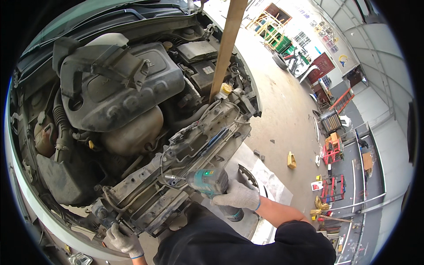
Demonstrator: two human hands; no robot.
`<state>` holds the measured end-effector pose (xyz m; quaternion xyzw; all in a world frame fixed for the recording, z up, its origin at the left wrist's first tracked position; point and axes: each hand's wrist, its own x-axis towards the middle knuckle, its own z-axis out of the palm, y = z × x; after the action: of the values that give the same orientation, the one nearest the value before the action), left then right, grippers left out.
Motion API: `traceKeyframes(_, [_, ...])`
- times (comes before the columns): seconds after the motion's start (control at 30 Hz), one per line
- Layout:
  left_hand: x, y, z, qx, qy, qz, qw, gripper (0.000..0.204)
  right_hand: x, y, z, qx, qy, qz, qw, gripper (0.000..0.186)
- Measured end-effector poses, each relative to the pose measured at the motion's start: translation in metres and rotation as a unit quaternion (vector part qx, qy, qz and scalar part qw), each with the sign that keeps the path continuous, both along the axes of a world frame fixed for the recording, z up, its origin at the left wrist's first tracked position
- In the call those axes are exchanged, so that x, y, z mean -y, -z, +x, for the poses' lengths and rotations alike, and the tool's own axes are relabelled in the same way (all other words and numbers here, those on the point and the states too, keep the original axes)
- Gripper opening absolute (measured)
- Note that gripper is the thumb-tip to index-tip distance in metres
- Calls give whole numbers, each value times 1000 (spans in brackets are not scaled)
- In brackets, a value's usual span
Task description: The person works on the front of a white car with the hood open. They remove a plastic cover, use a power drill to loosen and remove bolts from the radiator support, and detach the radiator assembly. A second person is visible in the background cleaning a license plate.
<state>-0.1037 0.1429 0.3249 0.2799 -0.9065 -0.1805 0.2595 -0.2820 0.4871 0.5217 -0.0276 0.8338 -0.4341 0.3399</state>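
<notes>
My gloved right hand (236, 196) grips a teal cordless drill (207, 181), whose bit points left at the car's exposed front radiator support (137, 185). My gloved left hand (123, 240) is at the lower left end of that support, with curled fingers on a dark bracket (108, 216). Behind the support sits the engine with a dusty black plastic cover (126, 90), a loose-looking black duct piece (99, 62) over it. An upright wooden prop (227, 48) stands at the right side of the engine bay, beside a yellow cap (226, 88).
Pale sheets (274, 187) and a dark curved part (245, 172) lie beside the car. A yellow jug (291, 160) stands on the concrete floor (278, 123). Red racks (332, 152), metal shelving and tires line the right. The car's fender (44, 212) curves along the left.
</notes>
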Motion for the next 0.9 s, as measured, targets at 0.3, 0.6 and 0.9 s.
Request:
traceKeyframes(0.3, [2,19,-10,8,-30,-65,997,17,-95,62,-69,89,105,-166,977,27])
traceKeyframes(0.6, [-129,-19,-48,111,-147,85,979,21,-178,128,-175,23,25,-148,988,41])
traceKeyframes(0.9, [-158,15,-51,212,-232,44,948,24,-212,158,-221,120,23,-261,958,37])
